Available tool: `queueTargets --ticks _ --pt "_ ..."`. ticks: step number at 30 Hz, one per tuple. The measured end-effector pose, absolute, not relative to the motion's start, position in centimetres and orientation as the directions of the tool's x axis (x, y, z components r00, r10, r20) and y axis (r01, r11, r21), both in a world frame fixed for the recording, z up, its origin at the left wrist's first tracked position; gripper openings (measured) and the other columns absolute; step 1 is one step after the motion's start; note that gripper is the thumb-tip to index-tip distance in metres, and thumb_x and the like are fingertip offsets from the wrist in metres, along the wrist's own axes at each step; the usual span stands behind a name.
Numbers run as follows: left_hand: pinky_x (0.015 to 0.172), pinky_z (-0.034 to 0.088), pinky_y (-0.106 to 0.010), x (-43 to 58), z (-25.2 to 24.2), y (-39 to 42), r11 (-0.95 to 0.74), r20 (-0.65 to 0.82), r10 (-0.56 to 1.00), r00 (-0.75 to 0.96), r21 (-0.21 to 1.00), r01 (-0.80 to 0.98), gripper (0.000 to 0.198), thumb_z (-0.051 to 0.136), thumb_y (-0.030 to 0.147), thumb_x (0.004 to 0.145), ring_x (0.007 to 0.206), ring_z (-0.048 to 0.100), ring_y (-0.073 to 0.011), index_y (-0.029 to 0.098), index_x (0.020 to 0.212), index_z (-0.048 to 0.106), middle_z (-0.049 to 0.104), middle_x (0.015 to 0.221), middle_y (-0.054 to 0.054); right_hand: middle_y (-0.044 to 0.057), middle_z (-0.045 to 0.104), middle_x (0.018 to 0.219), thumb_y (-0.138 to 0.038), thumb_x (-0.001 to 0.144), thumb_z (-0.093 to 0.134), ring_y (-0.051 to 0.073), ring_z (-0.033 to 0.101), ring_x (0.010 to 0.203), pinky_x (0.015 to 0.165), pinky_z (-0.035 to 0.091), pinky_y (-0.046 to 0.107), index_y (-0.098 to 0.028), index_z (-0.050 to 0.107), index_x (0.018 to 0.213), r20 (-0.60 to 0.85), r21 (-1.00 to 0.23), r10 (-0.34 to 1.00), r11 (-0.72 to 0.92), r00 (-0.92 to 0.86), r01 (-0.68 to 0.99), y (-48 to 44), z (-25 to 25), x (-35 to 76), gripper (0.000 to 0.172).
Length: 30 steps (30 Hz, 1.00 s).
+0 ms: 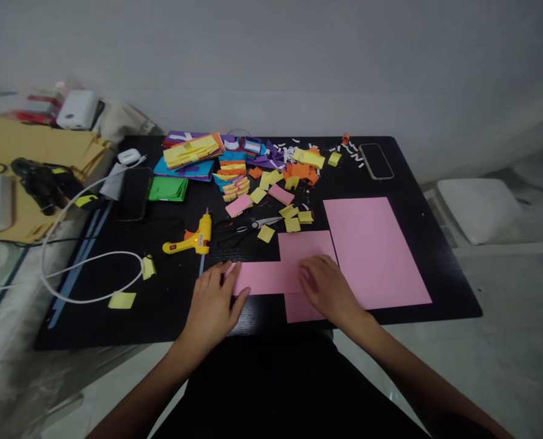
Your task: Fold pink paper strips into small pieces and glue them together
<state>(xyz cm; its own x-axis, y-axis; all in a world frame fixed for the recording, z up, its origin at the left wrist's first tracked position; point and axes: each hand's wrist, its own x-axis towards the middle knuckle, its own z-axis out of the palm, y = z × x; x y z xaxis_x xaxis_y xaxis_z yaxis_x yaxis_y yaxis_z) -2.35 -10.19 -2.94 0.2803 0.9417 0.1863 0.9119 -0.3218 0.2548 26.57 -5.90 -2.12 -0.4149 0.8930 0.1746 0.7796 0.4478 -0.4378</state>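
A long pink paper strip (pixel 265 278) lies across the black table near its front edge. Its right part overlaps a smaller pink paper sheet (pixel 304 244). My left hand (pixel 213 302) rests with fingers spread on the strip's left end. At the other end, my right hand (pixel 327 286) has bent fingers drawn together on the strip; its fingertips are slightly blurred. A large pink paper sheet (pixel 376 253) lies flat to the right. Beyond the strip are open scissors (pixel 253 225) with dark handles. A yellow glue gun (pixel 191 239) lies left of them.
Yellow paper pieces (pixel 292 224), folded paper bundles (pixel 193 152) and purple scraps cover the table's back (pixel 404 177). One phone (pixel 376 161) is at back right, another (pixel 134 194) at left. A white cable (pixel 93 300) loops over the left side. A white stool (pixel 479 210) stands at right.
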Motion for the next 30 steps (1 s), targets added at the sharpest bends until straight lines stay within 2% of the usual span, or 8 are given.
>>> queueTargets --ticks 6,11,14,17,20,25,30 --pt "0.102 0.052 -0.056 -2.5 -2.1 -9.2 -0.326 0.171 0.944 0.283 0.331 0.885 0.052 0.068 0.04 0.097 0.12 0.06 -0.0391 0.012 0.14 0.06 0.062 0.131 -0.021 0.018 0.072 0.116 -0.018 0.103 0.059 0.034 0.063 0.11 0.1 0.053 0.052 -0.013 0.068 0.122 0.054 -0.465 0.841 0.498 -0.538 0.732 -3.6 -1.6 22.8 0.021" --pt "0.096 0.052 -0.054 -1.9 -1.6 -8.2 -0.31 0.136 0.95 0.28 0.354 0.882 0.055 0.073 0.038 0.092 0.108 0.059 -0.0361 0.011 0.139 0.062 0.061 0.117 -0.016 0.015 0.071 0.107 -0.016 0.102 0.061 0.032 0.06 0.105 0.099 0.05 0.049 -0.016 0.068 0.106 -0.044 -0.518 0.827 0.461 -0.56 0.72 -2.3 -1.6 21.4 0.008" --pt "0.091 0.052 -0.05 -1.3 -1.6 -7.6 -0.276 0.12 0.961 0.249 0.389 0.879 0.033 0.071 0.033 0.094 0.103 0.057 -0.034 0.014 0.122 0.068 0.061 0.109 -0.014 0.012 0.071 0.106 -0.013 0.1 0.065 0.03 0.06 0.104 0.097 0.049 0.045 -0.017 0.066 0.102 -0.046 -0.54 0.825 0.453 -0.563 0.709 -1.8 -1.6 21.5 0.005" --pt "0.086 0.05 -0.046 -0.7 -1.6 -7.0 -0.245 0.083 0.969 0.232 0.433 0.867 0.012 0.062 0.027 0.101 0.097 0.058 -0.0307 0.017 0.105 0.068 0.063 0.103 -0.011 0.012 0.07 0.108 -0.012 0.098 0.067 0.029 0.06 0.104 0.095 0.049 0.043 -0.018 0.064 0.1 -0.043 -0.562 0.832 0.439 -0.554 0.702 -1.6 -1.5 21.6 0.007" --pt "0.082 0.048 -0.042 -0.3 -1.5 -6.6 -0.26 0.061 0.961 0.268 0.516 0.816 0.015 0.055 0.023 0.105 0.089 0.061 -0.0266 0.019 0.096 0.066 0.067 0.095 -0.007 0.011 0.07 0.104 -0.01 0.098 0.065 0.028 0.06 0.1 0.091 0.048 0.042 -0.018 0.062 0.099 -0.026 -0.585 0.836 0.432 -0.548 0.687 -1.7 -1.5 21.4 0.009" --pt "0.083 0.051 -0.038 -0.2 -1.4 -6.6 -0.256 0.086 0.958 0.272 0.679 0.688 0.016 0.056 0.023 0.107 0.088 0.067 -0.0226 0.02 0.097 0.068 0.071 0.095 -0.004 0.008 0.072 0.096 -0.011 0.1 0.062 0.024 0.061 0.094 0.091 0.046 0.04 -0.019 0.063 0.096 0.023 -0.643 0.818 0.453 -0.575 0.618 -2.0 -1.4 20.5 0.009" --pt "0.084 0.055 -0.033 -0.4 -1.2 -6.9 -0.279 0.122 0.948 0.296 0.767 0.578 0.017 0.057 0.025 0.106 0.09 0.07 -0.0197 0.02 0.098 0.071 0.073 0.094 -0.004 0.005 0.07 0.091 -0.009 0.094 0.064 0.02 0.061 0.088 0.083 0.048 0.033 -0.02 0.062 0.092 0.047 -0.695 0.771 0.482 -0.635 0.533 -1.7 -0.8 20.6 0.011"
